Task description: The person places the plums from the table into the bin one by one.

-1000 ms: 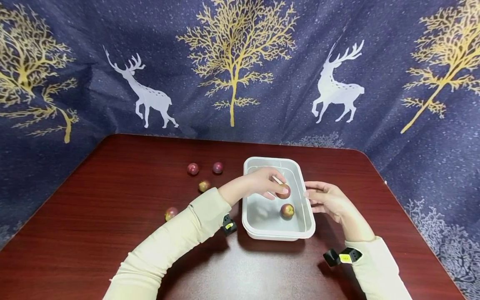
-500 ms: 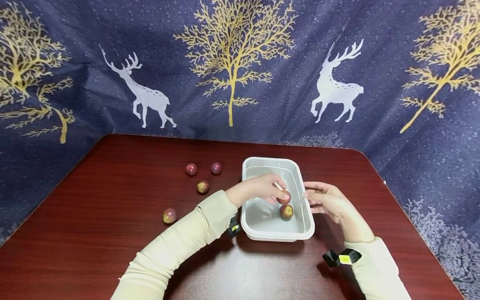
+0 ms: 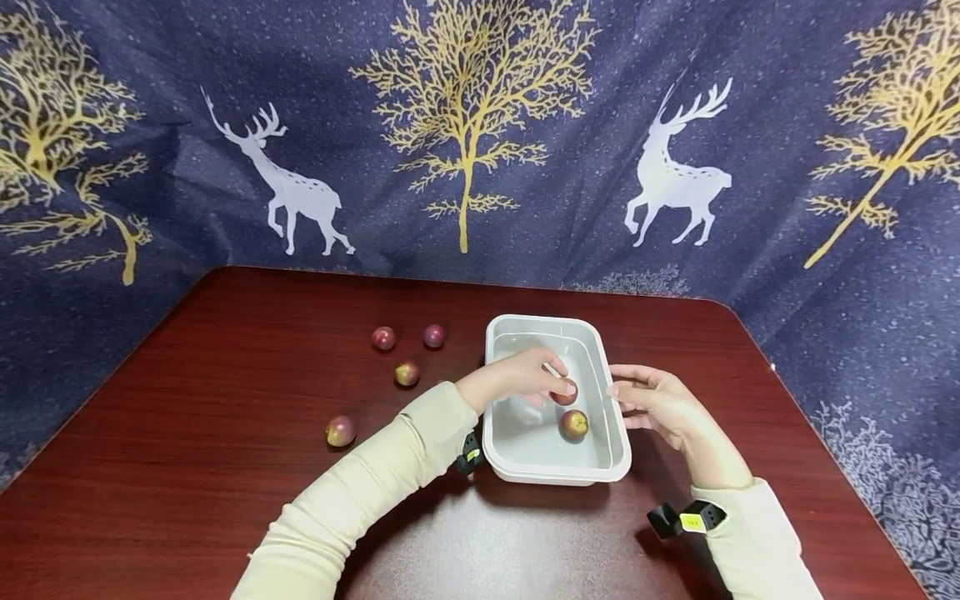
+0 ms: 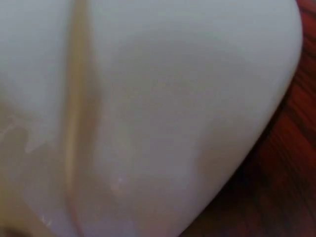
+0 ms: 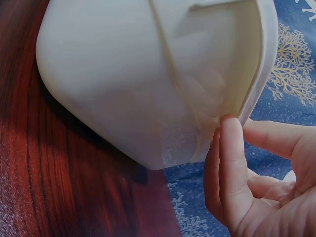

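The dark red table (image 3: 187,500) spreads beneath both hands. On it, the white tub (image 3: 551,472) stands under the left hand (image 3: 528,375) and against the right hand (image 3: 660,404), which appears to pinch its rim. Inside, the left hand pinches the held fruit (image 3: 564,395) between thumb and fingers, slightly lower than a second ago, so probably nearer the floor. The second fruit (image 3: 574,426) lies just on the person's side of that hand; at least four loose fruits (image 3: 341,431) lie left of it. Only the right wrist view shows fingertips on the outer wall; the left wrist view shows no clear grip.
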A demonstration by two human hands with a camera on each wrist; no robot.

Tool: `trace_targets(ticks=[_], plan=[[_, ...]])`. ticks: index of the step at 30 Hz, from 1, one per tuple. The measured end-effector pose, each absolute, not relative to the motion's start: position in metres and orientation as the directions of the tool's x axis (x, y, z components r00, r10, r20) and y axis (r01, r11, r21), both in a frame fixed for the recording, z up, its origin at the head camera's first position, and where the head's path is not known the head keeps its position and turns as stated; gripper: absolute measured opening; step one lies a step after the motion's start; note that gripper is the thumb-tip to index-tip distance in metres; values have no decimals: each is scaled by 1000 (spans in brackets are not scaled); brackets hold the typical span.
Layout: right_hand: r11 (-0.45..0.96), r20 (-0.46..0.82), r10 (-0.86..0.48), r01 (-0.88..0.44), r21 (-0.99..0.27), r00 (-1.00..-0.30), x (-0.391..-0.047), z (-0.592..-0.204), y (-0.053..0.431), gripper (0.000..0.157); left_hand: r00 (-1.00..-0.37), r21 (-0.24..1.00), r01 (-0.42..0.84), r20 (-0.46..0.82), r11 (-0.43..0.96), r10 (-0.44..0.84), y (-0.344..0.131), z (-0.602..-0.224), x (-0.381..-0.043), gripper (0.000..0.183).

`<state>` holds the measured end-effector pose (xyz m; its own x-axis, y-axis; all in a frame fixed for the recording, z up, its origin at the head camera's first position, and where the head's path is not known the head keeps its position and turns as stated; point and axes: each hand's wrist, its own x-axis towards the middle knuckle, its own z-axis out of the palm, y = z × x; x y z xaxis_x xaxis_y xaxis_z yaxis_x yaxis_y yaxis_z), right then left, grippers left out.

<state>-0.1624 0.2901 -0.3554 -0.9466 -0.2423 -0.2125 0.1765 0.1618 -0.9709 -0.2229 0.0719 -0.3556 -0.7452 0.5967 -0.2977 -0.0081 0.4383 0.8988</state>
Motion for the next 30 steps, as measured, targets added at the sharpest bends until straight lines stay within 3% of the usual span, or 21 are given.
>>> trace_targets(ticks=[30], plan=[[174,-216,-239,177,-969,-947,-162,-354,289,59,-772,898,-60,-318,435,550,76,-361,-225,35]])
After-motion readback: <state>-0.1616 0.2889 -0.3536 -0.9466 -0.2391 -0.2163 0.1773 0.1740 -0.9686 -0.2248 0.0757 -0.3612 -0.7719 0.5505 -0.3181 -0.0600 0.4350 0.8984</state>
